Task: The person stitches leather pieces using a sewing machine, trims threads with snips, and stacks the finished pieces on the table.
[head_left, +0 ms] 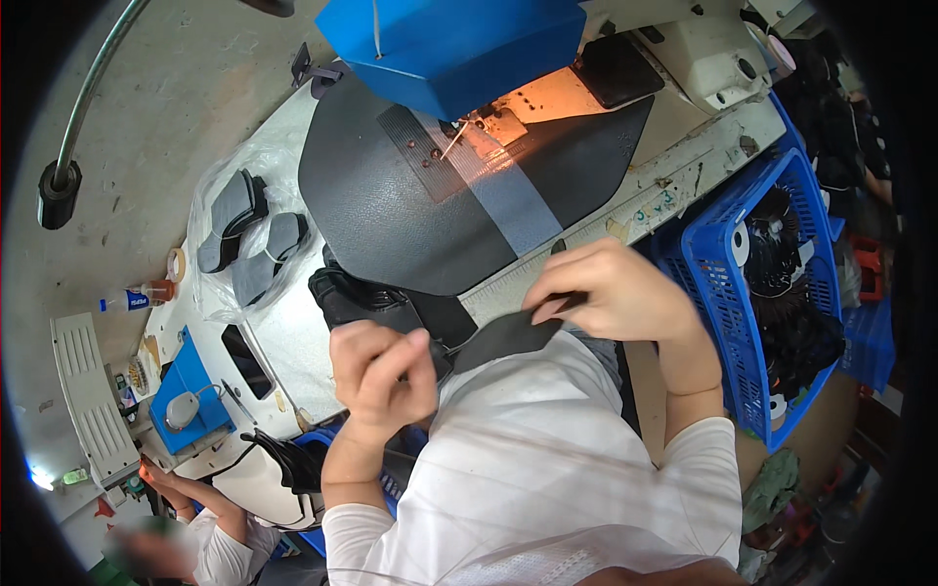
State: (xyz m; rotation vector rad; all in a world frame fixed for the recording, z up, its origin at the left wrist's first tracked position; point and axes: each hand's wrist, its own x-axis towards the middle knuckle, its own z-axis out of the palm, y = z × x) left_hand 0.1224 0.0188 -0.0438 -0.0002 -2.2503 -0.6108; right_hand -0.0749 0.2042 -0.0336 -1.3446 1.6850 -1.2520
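My right hand is closed in a pinch on a flat dark grey piece of leather-like material, held in front of my white shirt. A narrow black bit sticks up beyond its fingers; what it is I cannot tell. Left of the piece, my left hand is raised with its fingers curled together, slightly blurred; anything in its grip is hidden. Just beyond that hand lies a pile of black pieces. Ahead stands a sewing machine with a blue cover, its lamp lighting the needle area over a black work mat.
A clear plastic bag with bundled grey pieces lies left on the white table. At right stands a blue basket of black pieces and thread spools. A bottle lies far left; a metal lamp arm hangs there. Another person sits lower left.
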